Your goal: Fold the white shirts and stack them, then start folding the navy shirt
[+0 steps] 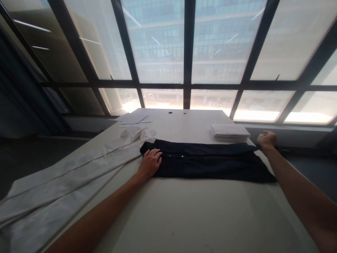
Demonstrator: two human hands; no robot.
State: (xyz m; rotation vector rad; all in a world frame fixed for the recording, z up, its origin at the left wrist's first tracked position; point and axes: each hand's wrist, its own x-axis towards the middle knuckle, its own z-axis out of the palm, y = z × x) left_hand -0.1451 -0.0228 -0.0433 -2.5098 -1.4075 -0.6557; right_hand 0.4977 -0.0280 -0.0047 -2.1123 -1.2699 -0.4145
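A dark navy buttoned shirt (210, 161) lies sideways across the white table, folded into a long strip with its collar end at the left. Two small pale buttons show near that end. My left hand (152, 161) rests flat on the collar end, fingers stretched out. Past the shirt's right end, by the table's right edge, my right hand (267, 139) is held up with its fingers curled closed. No cloth shows in it, and it looks apart from the shirt.
White garments (71, 179) are spread along the table's left side, touching the dark shirt's collar end. A folded white stack (230, 131) sits behind the shirt at the right. Paper sheets (135, 118) lie at the table's (184, 207) far left, before tall windows.
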